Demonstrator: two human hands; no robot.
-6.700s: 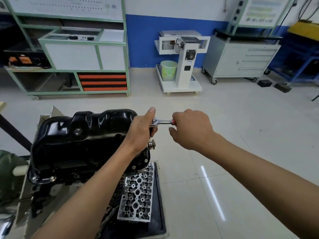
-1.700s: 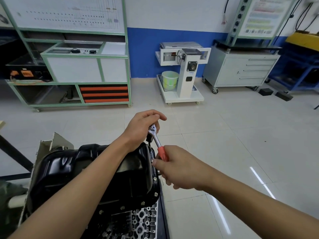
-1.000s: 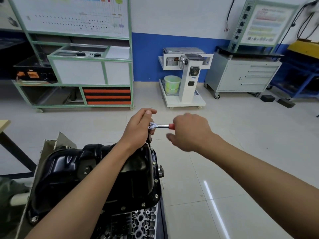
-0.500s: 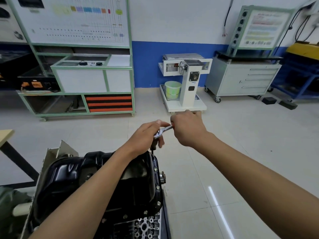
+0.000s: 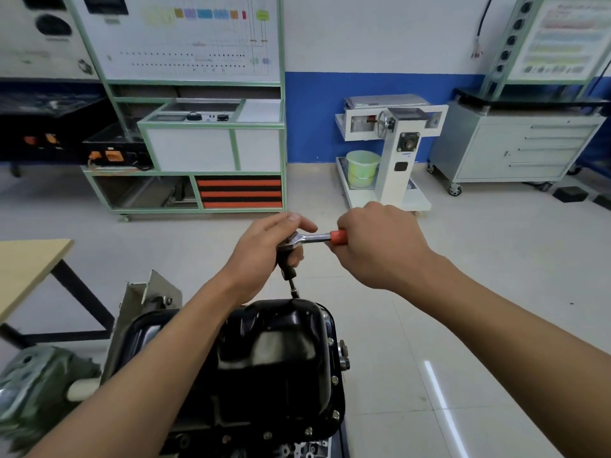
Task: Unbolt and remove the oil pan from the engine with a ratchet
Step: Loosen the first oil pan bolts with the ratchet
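Left fingers are curled over the ratchet head. The left hand grips the head and steadies the extension dropping from it. The right hand is wrapped round the red handle, fingers closed on it, and the handle sticks out roughly level to the right.

The extension tip meets the far rim of the oil pan. The seat on the bolt is small and dark, so I can't tell if the socket is fully on. The pan is black, bottom-up, still on the engine, right below both forearms. Bolt heads show along the pan's right flange, so I judge the unbolting is under way and the pan not free.

Doing this step well:
- Push down along the extension with the left hand so the socket doesn't ride off the head.
- The extension looks slightly tilted, so square it to the flange first.
- Sweep the handle in a flat arc with the right hand, without lifting it.
- Once the bolt turns easily, spin it out by fingers and keep hold of it, because a loose bolt could drop to the floor.
- Leave a couple of opposite bolts in until last so the pan doesn't hang crooked.

Main risk — a rounded bolt head from an off-axis pull.
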